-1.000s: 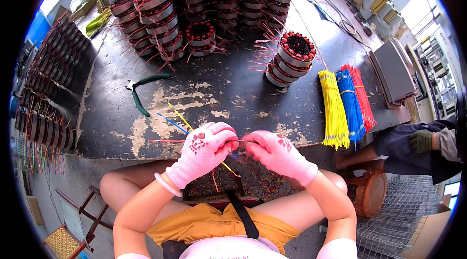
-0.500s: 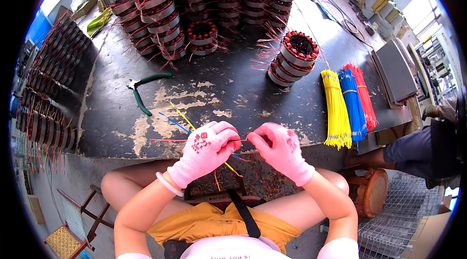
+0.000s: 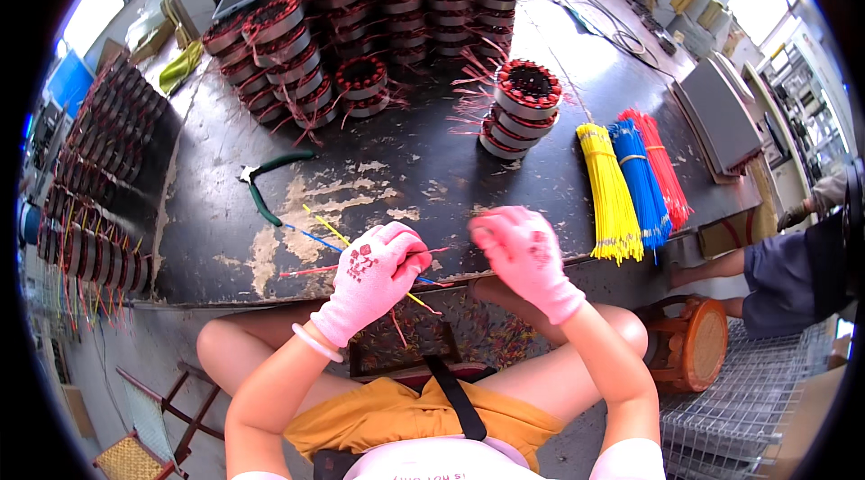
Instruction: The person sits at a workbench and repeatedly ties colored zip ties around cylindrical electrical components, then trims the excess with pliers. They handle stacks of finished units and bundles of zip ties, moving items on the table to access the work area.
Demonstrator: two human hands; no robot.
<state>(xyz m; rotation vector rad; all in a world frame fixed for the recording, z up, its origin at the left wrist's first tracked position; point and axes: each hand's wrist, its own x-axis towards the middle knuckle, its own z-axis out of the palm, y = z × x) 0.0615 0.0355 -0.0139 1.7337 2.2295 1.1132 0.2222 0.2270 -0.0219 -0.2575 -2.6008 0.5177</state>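
Observation:
My left hand (image 3: pixel 378 273), in a pink glove, is closed around a few thin wires near the table's front edge. A yellow wire (image 3: pixel 326 223), a blue wire (image 3: pixel 311 237) and a red wire (image 3: pixel 306 273) stick out on its left, and wire ends show on its right. My right hand (image 3: pixel 523 250), gloved alike, is held apart to the right with fingers curled together. Whatever is between those fingers, if anything, is too small to make out. Green-handled pliers (image 3: pixel 261 182) lie spread on the table beyond my left hand.
Wound coil rings (image 3: pixel 523 110) are stacked on the worn dark table (image 3: pixel 405 164), with many more stacks (image 3: pixel 396 2) behind. Yellow (image 3: pixel 608 192), blue (image 3: pixel 641 178) and red wire bundles (image 3: pixel 662 164) lie at right. A wooden stool (image 3: pixel 694 345) and another person (image 3: pixel 784 273) are at right.
My right hand has moved off the wire end near my left hand, up and slightly right. My left hand keeps hold of the wires. The view has shifted a little.

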